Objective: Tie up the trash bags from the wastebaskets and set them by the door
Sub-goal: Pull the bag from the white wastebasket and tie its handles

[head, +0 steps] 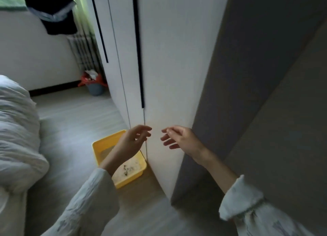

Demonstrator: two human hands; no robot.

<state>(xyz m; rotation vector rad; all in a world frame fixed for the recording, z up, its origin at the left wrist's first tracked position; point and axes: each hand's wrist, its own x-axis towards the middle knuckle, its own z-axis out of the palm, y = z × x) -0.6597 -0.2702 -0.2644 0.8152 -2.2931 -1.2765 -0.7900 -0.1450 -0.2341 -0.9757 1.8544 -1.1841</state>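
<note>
A small blue wastebasket [95, 89] stands on the floor far back, beside the white wardrobe, lined with a red trash bag [99, 80] whose edges hang over the rim; crumpled paper sticks out on top. My left hand [134, 140] and my right hand [178, 138] are raised in front of the wardrobe, far from that basket, fingers apart and holding nothing. Below my left forearm a yellow rectangular bin [104, 144] sits on the floor against the wardrobe, with pale debris at its bottom and no bag visible in it.
A white wardrobe [168, 67] with dark handle strips fills the middle. A grey panel [265, 76] rises at the right. A bed with white bedding [16, 133] lies at the left. A radiator [81, 49] and dark hanging clothes [53, 11] are at the back.
</note>
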